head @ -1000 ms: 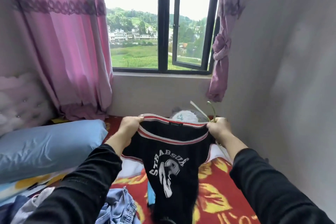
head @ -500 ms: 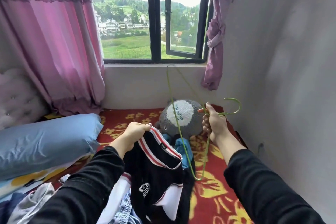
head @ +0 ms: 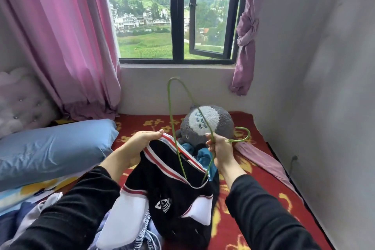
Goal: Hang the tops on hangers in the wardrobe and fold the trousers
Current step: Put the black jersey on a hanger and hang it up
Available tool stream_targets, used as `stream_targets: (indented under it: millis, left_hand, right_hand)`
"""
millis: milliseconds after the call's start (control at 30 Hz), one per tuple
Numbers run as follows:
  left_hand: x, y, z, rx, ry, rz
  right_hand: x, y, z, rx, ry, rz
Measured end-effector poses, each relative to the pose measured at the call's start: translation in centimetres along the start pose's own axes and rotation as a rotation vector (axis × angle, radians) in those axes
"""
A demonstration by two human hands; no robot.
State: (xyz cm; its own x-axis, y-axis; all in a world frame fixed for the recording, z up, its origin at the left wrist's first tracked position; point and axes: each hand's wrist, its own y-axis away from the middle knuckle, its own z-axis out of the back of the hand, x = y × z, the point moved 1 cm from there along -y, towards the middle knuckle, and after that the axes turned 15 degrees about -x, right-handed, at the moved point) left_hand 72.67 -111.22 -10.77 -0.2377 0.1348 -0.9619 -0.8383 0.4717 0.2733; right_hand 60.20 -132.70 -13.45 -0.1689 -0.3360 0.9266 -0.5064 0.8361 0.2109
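A black top (head: pixel 178 195) with white sleeves and a red-and-white striped neckband hangs over the bed in front of me. My left hand (head: pixel 142 142) grips the neckband at its upper left and holds the neck open. My right hand (head: pixel 220 149) grips a thin green wire hanger (head: pixel 171 111) at the base of its hook. One end of the hanger dips into the neck opening of the top; the other end rises toward the window sill. The hook points right over the bed.
A grey plush toy (head: pixel 205 126) sits beyond the hands on the red flowered bed cover (head: pixel 249 205). A blue pillow (head: pixel 52 148) lies at left, loose clothes (head: pixel 67 219) at bottom left. Pink curtains (head: pixel 67 42) flank the window; a white wall (head: pixel 324 107) closes the right side.
My right hand let go of the top and took up the green hanger. The top dropped lower, and one end of the hanger has gone down into its neck opening.
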Motion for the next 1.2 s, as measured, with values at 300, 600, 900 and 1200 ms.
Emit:
stream_targets:
  millis: [300,600,900,1200]
  left_hand:
    - [0.6,-0.4,1.3,-0.221,0.03,-0.06]
    - [2.7,-1.5,1.7,-0.546,-0.233,-0.229]
    - [1.7,0.4,-1.9,-0.366,-0.72,-0.466]
    - [0.4,2.0,-2.2,-0.27,-0.853,-0.545]
  right_hand:
    - [-2.0,-0.8,2.9,-0.071,0.511,0.231]
    - [-1.2,-0.6,5.9,-0.034,0.912,0.382]
    - [0.5,0.3,3.5,0.149,1.016,0.462]
    - [4.8,1.7,-0.9,0.35,0.874,0.415]
